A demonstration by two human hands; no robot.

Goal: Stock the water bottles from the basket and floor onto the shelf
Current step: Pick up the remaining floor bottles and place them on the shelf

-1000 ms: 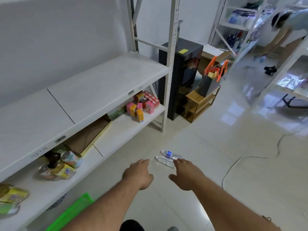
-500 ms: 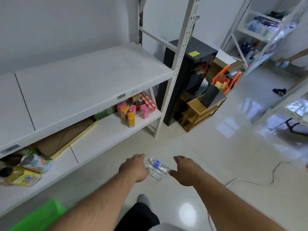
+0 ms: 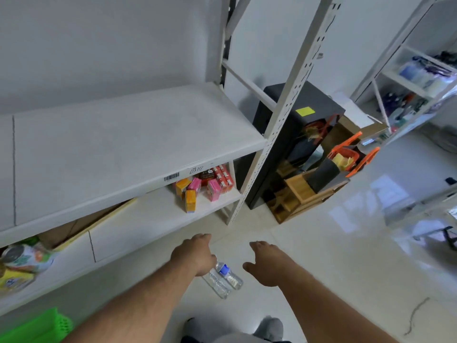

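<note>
Nearest the camera, 2 forearms are reaching down over the pale tiled floor [image 3: 309, 256], with a green basket [image 3: 47, 325] showing at the lower left corner. The 2 bottles [image 3: 223, 278] are lying on their sides on the floor, touching along their length, between the hands and below them. The left hand [image 3: 195, 253] is hanging over their upper ends, its knuckles hiding the caps, so whether its fingers are touching plastic cannot be told; they are looking loosely curled and holding nothing. The right hand [image 3: 264, 263] is hovering just beside the bottles on their right, apart from them, fingers relaxed and spread, holding nothing. These bottles are looking small, clear and full, so probably fairly light but with some weight of water; the thin ribbed walls would likely give under a hard squeeze, and the smooth plastic may be slippery. A wrap around the middle, near the blue label [image 3: 224, 269], seems the soundest hold, 1 bottle per hand. They may also roll on the glossy tile if nudged. Farther off, the lower shelf [image 3: 138, 224] is holding small boxes [image 3: 197, 189], cans and a cardboard tray, and the upper shelf [image 3: 118, 144] is standing bare, which looks like the likely place for them.
</note>
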